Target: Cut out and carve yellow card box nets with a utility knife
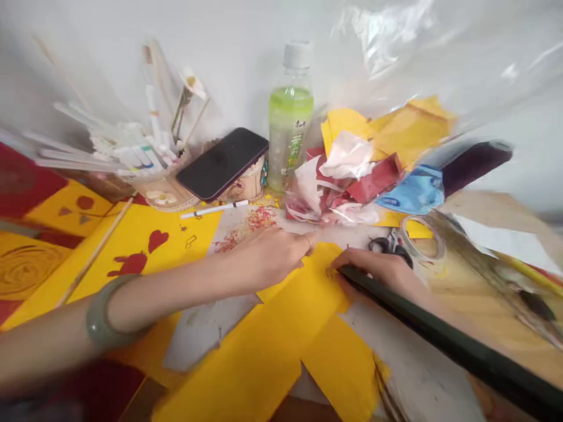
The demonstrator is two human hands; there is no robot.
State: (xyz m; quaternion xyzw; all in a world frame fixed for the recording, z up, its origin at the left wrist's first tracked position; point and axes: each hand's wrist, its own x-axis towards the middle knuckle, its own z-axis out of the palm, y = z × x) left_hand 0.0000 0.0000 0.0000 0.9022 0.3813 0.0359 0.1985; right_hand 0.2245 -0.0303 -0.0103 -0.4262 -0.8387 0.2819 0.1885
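My left hand [281, 252] lies curled at the upper left edge of a long strip of yellow paper [268, 340], its fingertips partly hidden. A ring and a green bangle [99, 316] show on this arm. At the strip's upper right edge, my right hand [387, 269] is closed around the thin end of a long dark rod [440, 325], which slants down past the right forearm. What kind of tool the rod is, I cannot tell. Another yellow piece [343, 363] lies beneath the strip, over a grey sheet [197, 340].
A phone [226, 161] rests on a cup, near a drink bottle [290, 129] and holders with pens. Paper scraps [347, 170] pile behind. Scissors [391, 243] and a tape roll [423, 237] lie right. A yellow sheet with red cut-outs [132, 264] and a white pen [214, 210] are left.
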